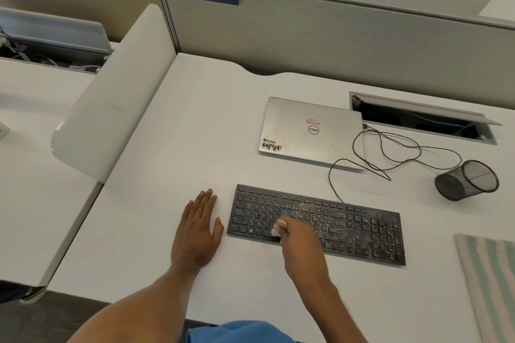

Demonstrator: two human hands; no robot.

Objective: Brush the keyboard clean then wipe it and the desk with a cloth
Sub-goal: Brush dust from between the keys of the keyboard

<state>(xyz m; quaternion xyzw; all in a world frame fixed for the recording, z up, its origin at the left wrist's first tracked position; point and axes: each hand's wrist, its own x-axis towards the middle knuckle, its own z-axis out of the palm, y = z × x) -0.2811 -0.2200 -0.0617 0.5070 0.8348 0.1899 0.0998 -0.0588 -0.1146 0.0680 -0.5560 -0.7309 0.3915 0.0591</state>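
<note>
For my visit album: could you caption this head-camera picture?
Right hand holds a small brush on a dusty keyboard; left hand rests flat on the desk.

Bright, even light floods the desk, soft and from overhead, with no hard glare anywhere. Faint, short shadows sit beside the left hand and along the near edge of the keyboard. The right hand and the brush it grips are smeared with blur. The laptop lid gives a dull sheen. Wide-angle distortion bows the partition and the far left edge.
</note>
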